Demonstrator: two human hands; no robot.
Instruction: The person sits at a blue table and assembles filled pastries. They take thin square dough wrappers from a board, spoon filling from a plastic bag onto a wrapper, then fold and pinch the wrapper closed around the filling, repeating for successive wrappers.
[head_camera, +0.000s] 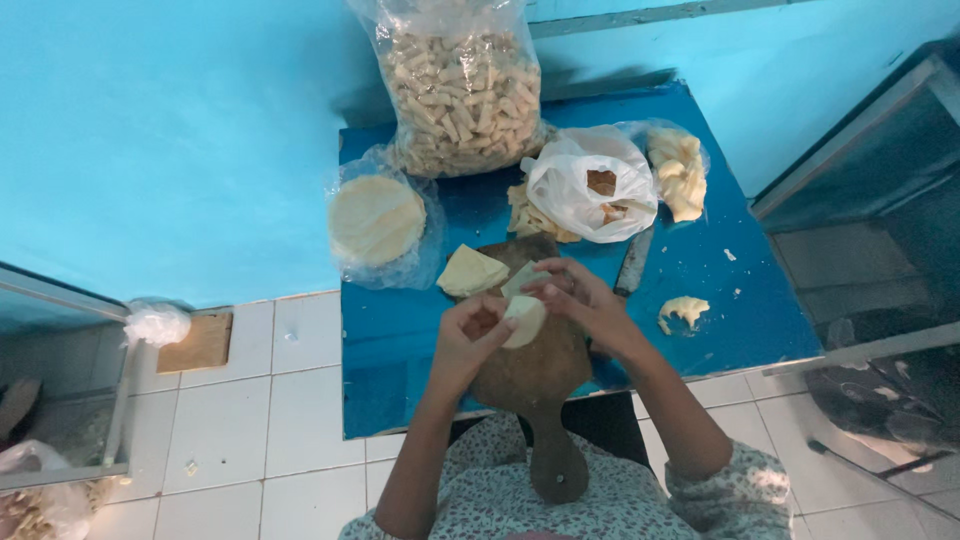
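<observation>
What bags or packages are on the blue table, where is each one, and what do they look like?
Big clear bag: back edge, upright, full of pale rolled sticks.
Flat clear bag: back left, holding a round stack of pale wrappers.
White bag: back centre-right, crumpled, open.
Small clear bag: right of the white bag, holding pale folded pieces.

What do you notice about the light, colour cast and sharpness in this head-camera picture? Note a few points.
Head view: a cool blue cast overall; the white plastic bag is the brightest spot, slightly blown out; the hands, left hand and right hand, look soft around the dough piece; the wooden board sits dim; edges bend slightly, wide-angle.
</observation>
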